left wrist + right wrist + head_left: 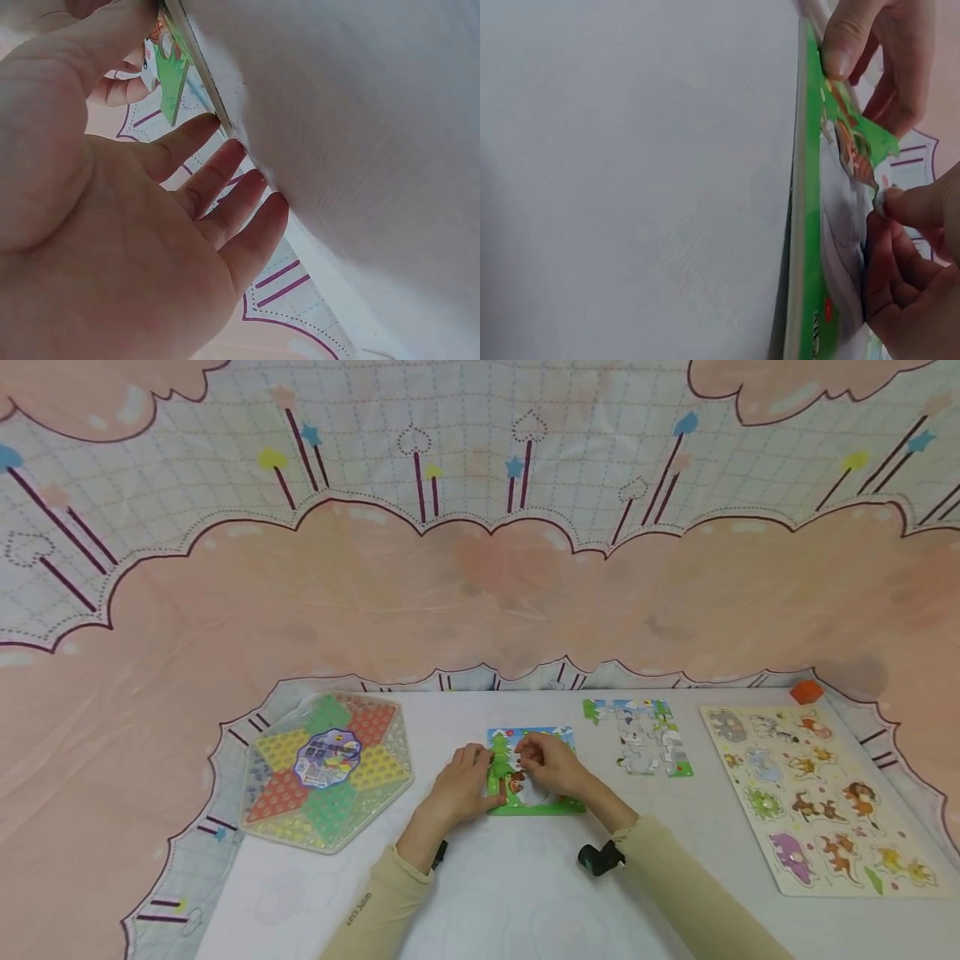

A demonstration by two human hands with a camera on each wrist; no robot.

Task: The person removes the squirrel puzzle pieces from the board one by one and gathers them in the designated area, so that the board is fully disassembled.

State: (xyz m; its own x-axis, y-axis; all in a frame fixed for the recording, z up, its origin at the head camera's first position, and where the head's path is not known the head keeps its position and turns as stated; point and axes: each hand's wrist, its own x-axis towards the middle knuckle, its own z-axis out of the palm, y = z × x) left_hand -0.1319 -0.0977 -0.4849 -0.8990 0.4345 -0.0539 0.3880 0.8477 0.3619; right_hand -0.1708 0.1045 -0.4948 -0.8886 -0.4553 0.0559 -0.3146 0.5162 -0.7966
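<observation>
White tabletop (517,893) runs under a pink and checked cloth backdrop, and a person in beige sleeves leans both forearms in from the near edge toward a small green-framed puzzle board (536,807) lying flat at the middle. Their left hand (459,789) lies palm-down at the board's left edge, fingers nearly straight and slightly spread; in the left wrist view the fingertips (225,154) touch the board's rim while the thumb meets a green tree-shaped piece (171,79). That piece (498,766) sits over the left part of the board, between the two hands. Their right hand (551,766) hovers over the board's middle, fingers curled, thumb and forefinger pinching the piece's right side; the right wrist view shows it lifted a little off the board's surface. Left of the hands rests a hexagonal Chinese checkers board (326,768); to the right lie a grey jigsaw (641,737) and, farther right, a wooden animal peg puzzle (817,797).
</observation>
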